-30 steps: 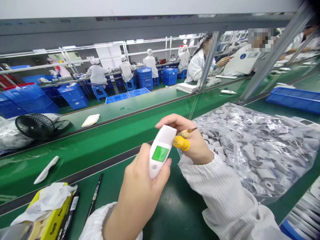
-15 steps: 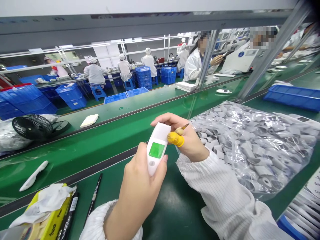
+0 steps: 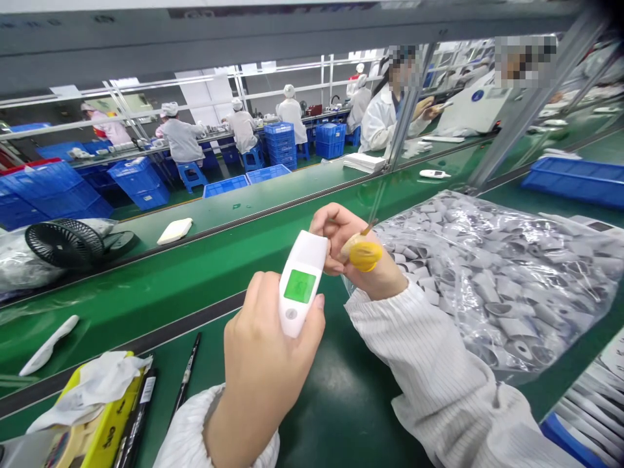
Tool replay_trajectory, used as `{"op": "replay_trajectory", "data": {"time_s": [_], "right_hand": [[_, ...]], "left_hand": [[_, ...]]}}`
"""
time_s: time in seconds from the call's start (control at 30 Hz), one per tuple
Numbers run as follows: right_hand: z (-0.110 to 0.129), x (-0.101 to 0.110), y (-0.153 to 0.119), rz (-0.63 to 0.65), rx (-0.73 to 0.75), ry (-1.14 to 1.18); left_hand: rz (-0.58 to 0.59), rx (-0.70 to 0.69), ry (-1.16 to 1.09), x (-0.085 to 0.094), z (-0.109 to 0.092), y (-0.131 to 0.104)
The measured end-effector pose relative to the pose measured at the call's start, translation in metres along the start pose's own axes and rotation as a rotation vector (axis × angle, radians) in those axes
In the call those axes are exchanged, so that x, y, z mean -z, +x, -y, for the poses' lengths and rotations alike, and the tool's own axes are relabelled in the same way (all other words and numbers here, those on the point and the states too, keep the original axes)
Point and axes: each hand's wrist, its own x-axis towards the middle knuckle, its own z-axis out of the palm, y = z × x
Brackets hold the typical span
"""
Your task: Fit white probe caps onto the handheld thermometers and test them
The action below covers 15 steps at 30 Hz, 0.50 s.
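My left hand [image 3: 268, 351] is closed around a white digital thermometer [image 3: 291, 312], held upright and slightly tilted, its screen lit green and facing me. Figures on the screen are too faint to read. Beside the thermometer's upper end is my right hand [image 3: 358, 250], its fingers curled in. Yellow and pale finger covers sit on that hand, and a thin brown tip pokes out by them. What its fingers hold, if anything, I cannot make out. A clear plastic bag [image 3: 487, 286] full of grey-white curved parts lies just right of my right hand.
A conveyor belt [image 3: 160, 286] runs across, carrying a white thermometer [image 3: 49, 346] at left and another at right. Nearby lie a yellow box [image 3: 104, 422] with tissue, a black pen [image 3: 188, 374], a fan [image 3: 63, 246] and a blue tray [image 3: 575, 184]. Co-workers sit beyond.
My right hand's fingers have curled in and come away from behind the thermometer's top. The thermometer on the belt at left has shifted left. Faint figures now show on the green screen.
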Motion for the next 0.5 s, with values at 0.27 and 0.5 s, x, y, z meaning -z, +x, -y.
{"op": "replay_trajectory", "data": {"time_s": [0.27,0.5], "right_hand": [[-0.012,0.012,0.002,0.501,0.256,0.222],[-0.021,0.009,0.008,0.666,0.336,0.349]], "left_hand": [[-0.124,-0.068,0.083,0.006,0.003,-0.004],[-0.133,-0.083,0.097,0.008,0.006,-0.007]]}}
